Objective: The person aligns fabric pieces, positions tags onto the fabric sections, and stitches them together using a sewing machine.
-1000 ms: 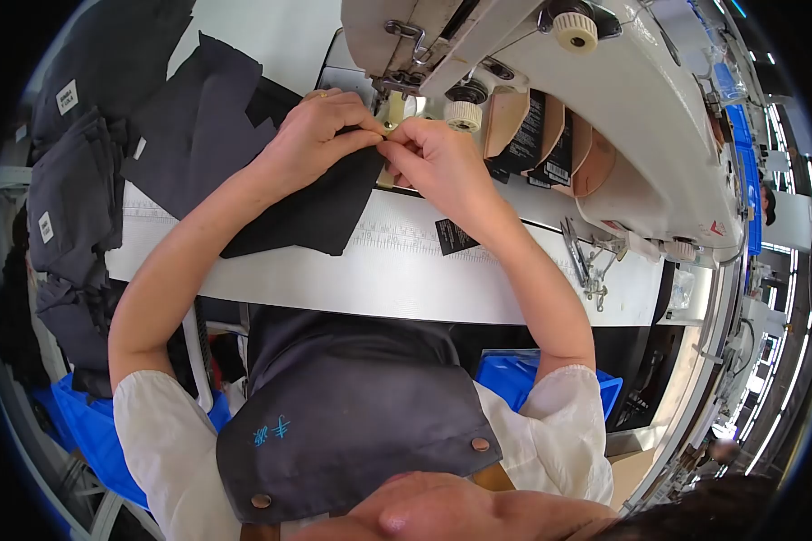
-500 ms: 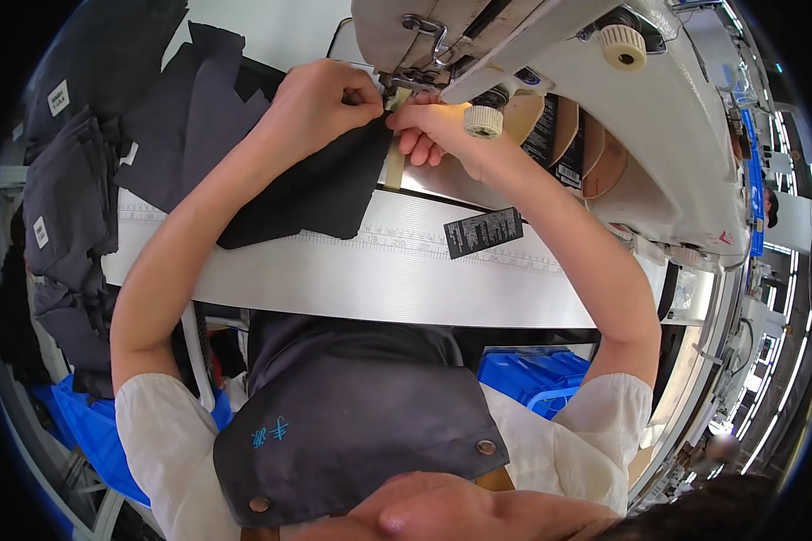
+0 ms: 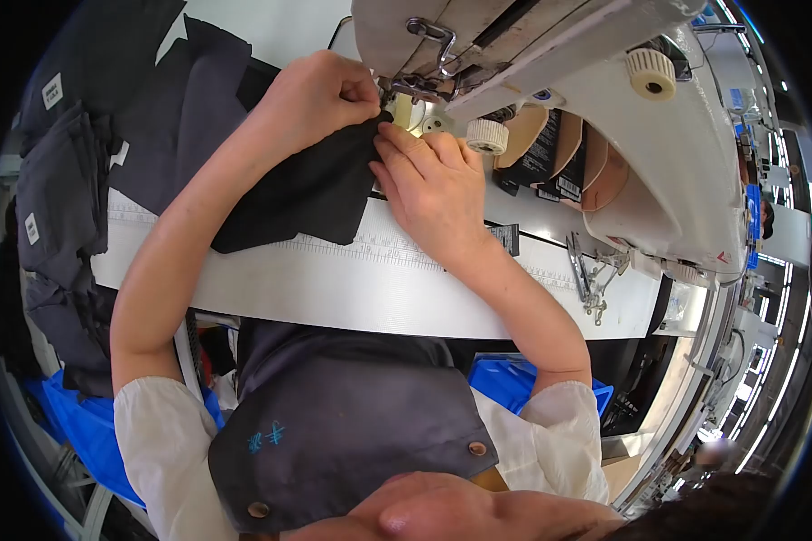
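Observation:
A dark fabric piece (image 3: 311,185) lies over the front of the sewing machine bed, its upper corner close to the needle area. My left hand (image 3: 320,99) is closed in a pinch on that corner, beside the presser foot. My right hand (image 3: 438,189) lies palm down at the fabric's right edge, fingers stretched out and fingertips touching it just below the needle area. The sewing machine (image 3: 550,63) stands over both hands. A black printed label (image 3: 507,238) lies partly hidden by my right forearm.
Stacked dark fabric pieces (image 3: 63,189) with white tags hang at the left. Metal tweezers (image 3: 577,269) and small metal parts (image 3: 597,298) lie at the right. A ruler strip (image 3: 397,254) runs along the table. Labels and tan pieces (image 3: 564,149) sit under the machine arm. Blue bins (image 3: 501,383) stand below.
My right hand has turned palm down and moved lower, from pinching the fabric corner to lying along its edge. My right forearm now covers much of the label. The left hand keeps its pinch.

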Demonstrator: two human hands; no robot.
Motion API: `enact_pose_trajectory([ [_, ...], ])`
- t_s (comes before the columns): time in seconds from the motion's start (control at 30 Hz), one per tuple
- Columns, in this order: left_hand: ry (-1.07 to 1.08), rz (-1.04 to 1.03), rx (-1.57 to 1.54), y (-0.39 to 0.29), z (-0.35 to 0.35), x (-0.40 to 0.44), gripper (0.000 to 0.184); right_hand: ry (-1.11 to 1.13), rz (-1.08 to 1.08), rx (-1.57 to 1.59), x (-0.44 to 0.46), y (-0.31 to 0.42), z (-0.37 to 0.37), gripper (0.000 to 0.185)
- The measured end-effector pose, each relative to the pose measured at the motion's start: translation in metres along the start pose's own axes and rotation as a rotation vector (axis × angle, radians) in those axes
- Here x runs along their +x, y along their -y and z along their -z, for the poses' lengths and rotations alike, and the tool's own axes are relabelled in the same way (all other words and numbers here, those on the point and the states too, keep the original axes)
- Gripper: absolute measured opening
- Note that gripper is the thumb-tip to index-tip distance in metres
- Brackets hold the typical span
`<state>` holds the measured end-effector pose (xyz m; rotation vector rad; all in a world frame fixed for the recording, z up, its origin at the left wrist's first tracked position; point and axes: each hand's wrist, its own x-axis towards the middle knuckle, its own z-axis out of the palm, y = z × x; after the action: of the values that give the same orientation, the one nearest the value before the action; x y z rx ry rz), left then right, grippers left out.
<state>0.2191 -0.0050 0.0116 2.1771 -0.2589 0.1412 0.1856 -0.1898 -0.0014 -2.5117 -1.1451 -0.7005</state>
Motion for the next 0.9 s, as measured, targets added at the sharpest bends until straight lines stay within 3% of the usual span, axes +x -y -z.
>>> enact_pose_trajectory([
  [0.63, 0.067, -0.016, 0.033, 0.005, 0.004, 0.015, 0.019, 0.005, -0.003, -0.041, 0.007, -0.006, 0.000, 0.023],
  [0.9, 0.002, -0.100, 0.027, 0.017, -0.004, 0.018, 0.019, 0.009, -0.004, -0.023, 0.009, -0.006, 0.001, 0.023],
])
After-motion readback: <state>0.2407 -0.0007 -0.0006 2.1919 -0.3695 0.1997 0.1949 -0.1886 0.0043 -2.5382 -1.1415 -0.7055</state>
